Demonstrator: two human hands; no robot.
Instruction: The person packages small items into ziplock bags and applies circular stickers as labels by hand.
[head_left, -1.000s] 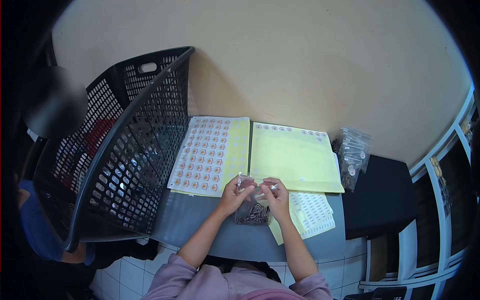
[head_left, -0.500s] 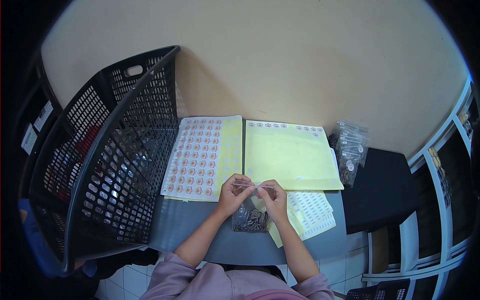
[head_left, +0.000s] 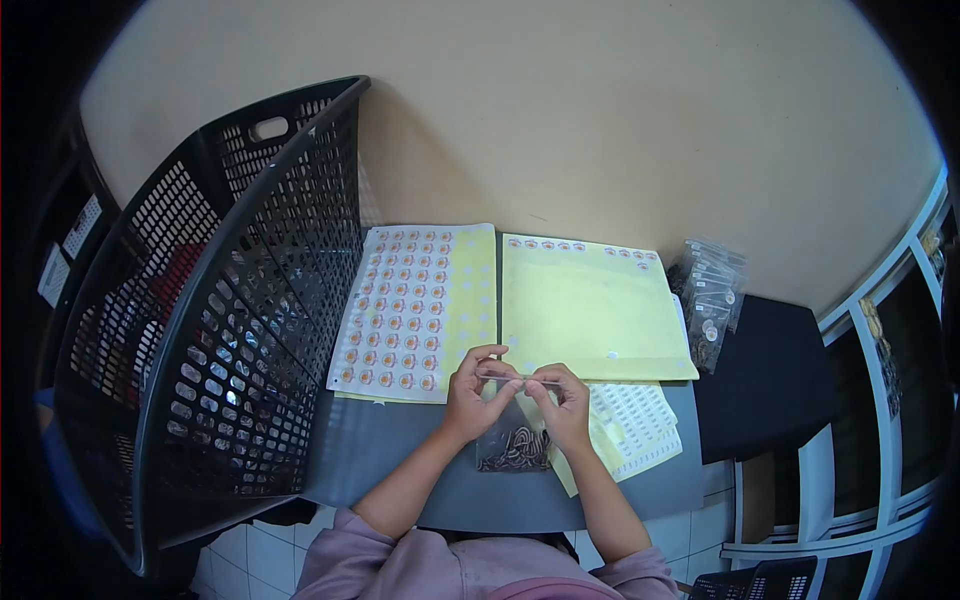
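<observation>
A clear plastic bag [head_left: 510,435] hangs or lies below my hands, with dark striped, coiled pieces in its lower part. My left hand [head_left: 477,393] pinches the bag's top edge between thumb and fingers. On the other side, my right hand [head_left: 562,402] pinches the same edge, with the two thumbs close together. Behind the hands are a sheet of round orange-and-white stickers [head_left: 400,310] on the left and a mostly bare yellow sticker sheet [head_left: 590,305] on the right. Smaller label sheets [head_left: 635,425] lie to the right of the bag, partly under my right forearm.
A large black basket [head_left: 225,330] stands at the left of the grey table [head_left: 385,440]. Several filled clear bags [head_left: 712,300] lie at the right beside a black surface [head_left: 765,375]. Shelving [head_left: 880,400] is at the far right, and a wall [head_left: 620,120] rises behind.
The view has shifted slightly. Both hands still hold the bag's top edge, and the left index finger is lifted more. The bag's top edge looks stretched straighter between the hands.
</observation>
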